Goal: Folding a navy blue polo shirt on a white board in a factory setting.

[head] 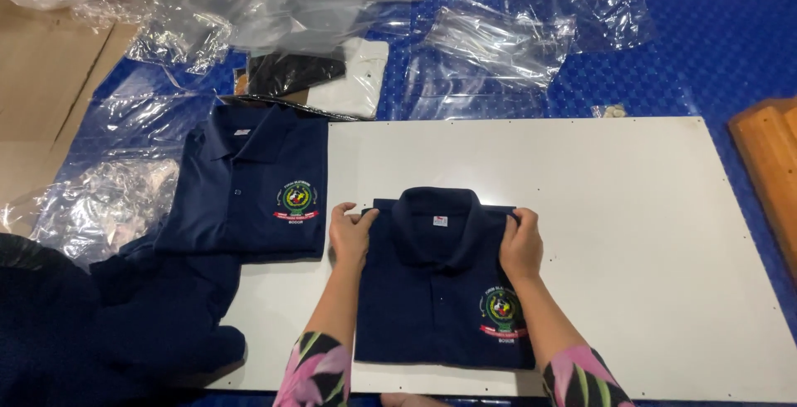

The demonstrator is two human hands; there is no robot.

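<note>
So you've got the folded navy polo shirt (444, 291) lying face up on the white board (631, 232), collar away from you, crest on the chest showing. Your left hand (350, 234) is on its left shoulder corner and your right hand (520, 243) on the right shoulder, fingers (525, 218) curled over and pinching the fabric edge on each side, thumbs tucked toward the collar. Looks to me like the fold itself is basically done: sleeves are tucked away and the shape is a neat rectangle, so you're just squaring up the top. Just beside it on the left sits another folded navy polo (249, 187), same crest, and below that a heap of loose navy fabric (124, 316) that looks unfolded. Clear plastic bags (490, 41) are scattered across the blue table (714, 50) behind, well apart from your shirt, so bagging isn't done on either one.
</note>
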